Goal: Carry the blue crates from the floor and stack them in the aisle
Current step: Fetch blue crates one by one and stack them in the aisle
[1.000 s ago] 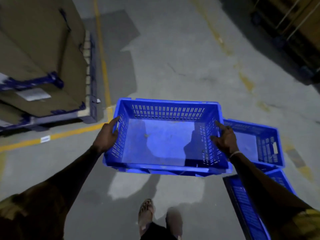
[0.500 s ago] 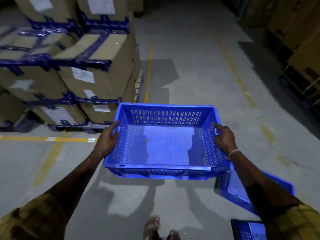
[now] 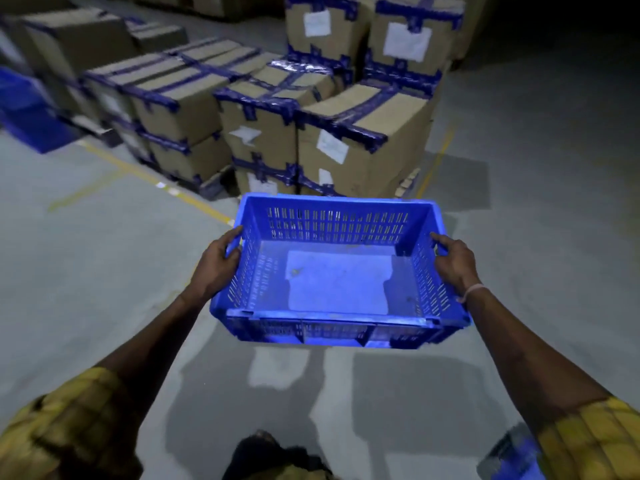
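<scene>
While a blue crate is held level in mid-air at the centre of the head view, each short end is gripped by one hand. The left hand is clenched on the rim at nine o'clock of the crate, and the right hand is wrapped over the rim at three o'clock, a pale band showing at its wrist. The crate is empty and clear of the concrete floor.

Compared with a second ago, the view has swung round. The other crates once lying on the floor at four o'clock are gone from sight, apart from a blurred blue shape at five o'clock. Taped cardboard boxes now fill eleven to one o'clock, and a blurred blue stack appears at ten o'clock. The pickup is judged done; carrying appears under way, with stacking not yet begun.
</scene>
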Demonstrator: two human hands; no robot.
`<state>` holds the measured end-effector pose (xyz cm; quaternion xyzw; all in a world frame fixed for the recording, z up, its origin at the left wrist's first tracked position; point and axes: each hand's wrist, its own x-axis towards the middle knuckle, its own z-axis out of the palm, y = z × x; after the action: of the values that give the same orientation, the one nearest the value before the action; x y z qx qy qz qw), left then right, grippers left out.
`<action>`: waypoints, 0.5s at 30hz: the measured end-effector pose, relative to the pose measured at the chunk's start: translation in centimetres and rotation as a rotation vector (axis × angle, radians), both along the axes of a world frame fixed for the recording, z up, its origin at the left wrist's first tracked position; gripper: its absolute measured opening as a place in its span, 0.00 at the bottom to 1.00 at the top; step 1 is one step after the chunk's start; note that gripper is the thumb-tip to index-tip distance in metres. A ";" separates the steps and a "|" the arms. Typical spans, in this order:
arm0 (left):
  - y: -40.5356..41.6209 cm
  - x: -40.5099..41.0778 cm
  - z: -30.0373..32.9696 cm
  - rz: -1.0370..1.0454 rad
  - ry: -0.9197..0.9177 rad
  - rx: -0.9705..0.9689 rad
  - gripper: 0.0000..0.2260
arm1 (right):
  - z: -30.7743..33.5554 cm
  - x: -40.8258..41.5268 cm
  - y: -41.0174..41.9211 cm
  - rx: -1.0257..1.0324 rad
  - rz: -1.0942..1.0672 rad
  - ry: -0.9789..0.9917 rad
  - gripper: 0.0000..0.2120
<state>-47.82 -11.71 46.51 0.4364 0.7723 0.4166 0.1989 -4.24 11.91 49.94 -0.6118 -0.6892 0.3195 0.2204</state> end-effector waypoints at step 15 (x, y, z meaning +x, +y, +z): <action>-17.7 -25.4 -0.5 0.391 -0.078 0.049 0.19 | 0.5 -38.3 -2.3 0.034 0.446 0.003 0.23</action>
<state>-73.25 -29.41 46.00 0.2664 0.8236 0.4827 0.1332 -42.52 9.61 50.42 -0.4399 -0.8125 0.3495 0.1556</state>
